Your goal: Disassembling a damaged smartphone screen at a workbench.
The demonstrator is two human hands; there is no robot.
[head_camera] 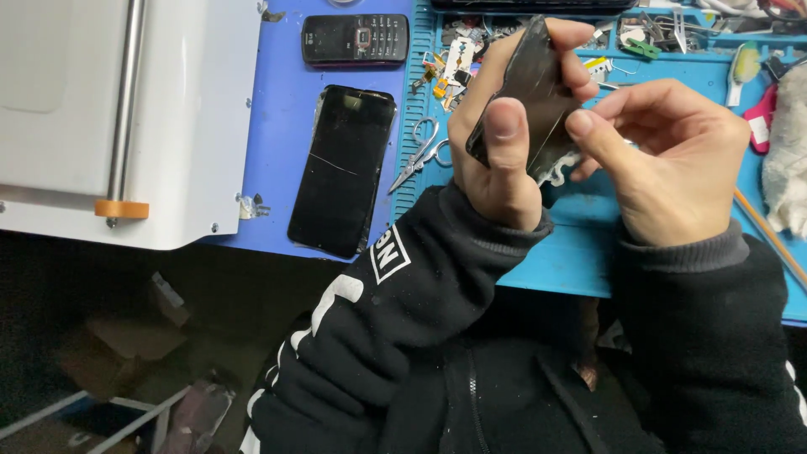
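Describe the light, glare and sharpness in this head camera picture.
Head view: bright, even light on the blue mat; dark and murky under the bench edge. Pale glare streaks the dark glass panel held by the left hand, with the right hand at its edge. The cracked phone looks sharp; the white machine is nearly washed out.

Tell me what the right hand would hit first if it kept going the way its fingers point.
The right hand points left at the dark phone panel held in the left hand. Its fingertips already seem to touch the panel's edge, so that comes first.
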